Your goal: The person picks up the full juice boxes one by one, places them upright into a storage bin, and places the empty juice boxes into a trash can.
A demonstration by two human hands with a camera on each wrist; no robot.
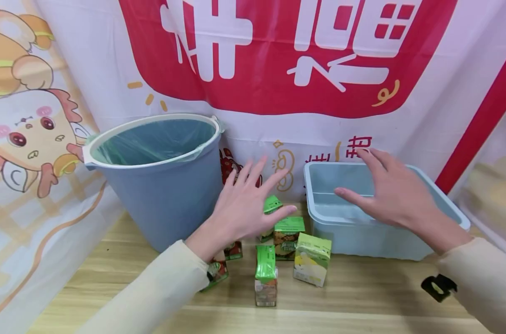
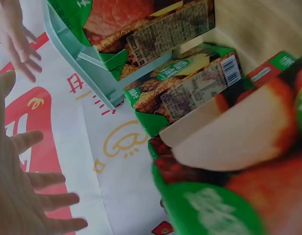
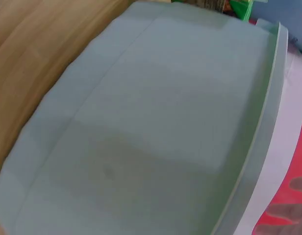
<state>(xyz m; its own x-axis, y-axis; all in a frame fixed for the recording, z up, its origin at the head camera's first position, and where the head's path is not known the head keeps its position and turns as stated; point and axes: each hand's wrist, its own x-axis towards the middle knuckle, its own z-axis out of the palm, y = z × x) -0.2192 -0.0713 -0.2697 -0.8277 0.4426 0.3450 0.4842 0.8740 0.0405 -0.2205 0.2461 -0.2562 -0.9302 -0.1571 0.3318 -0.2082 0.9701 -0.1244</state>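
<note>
My left hand [image 1: 241,208] hovers over several small printed cartons, its fingers spread and nothing held. Below it, a carton with a green top [image 1: 266,269] stands nearest me, and a pale yellow-green carton [image 1: 311,264] sits to its right. Another green-topped carton [image 1: 289,229] is behind these two. In the left wrist view, the red-and-green carton [image 2: 239,161] fills the near side, beside the spread left fingers [image 2: 48,200]. Over the light blue rectangular bin [image 1: 361,236] is my right hand [image 1: 397,195], also with extended fingers and holding nothing.
A tall blue-grey trash can [image 1: 173,195] with a clear green liner stands at the left. Behind everything hangs a white cloth [image 1: 261,134] with red and white print. All stands on a wood-grain table [image 1: 219,311]. A black band [image 1: 438,286] is on the right wrist.
</note>
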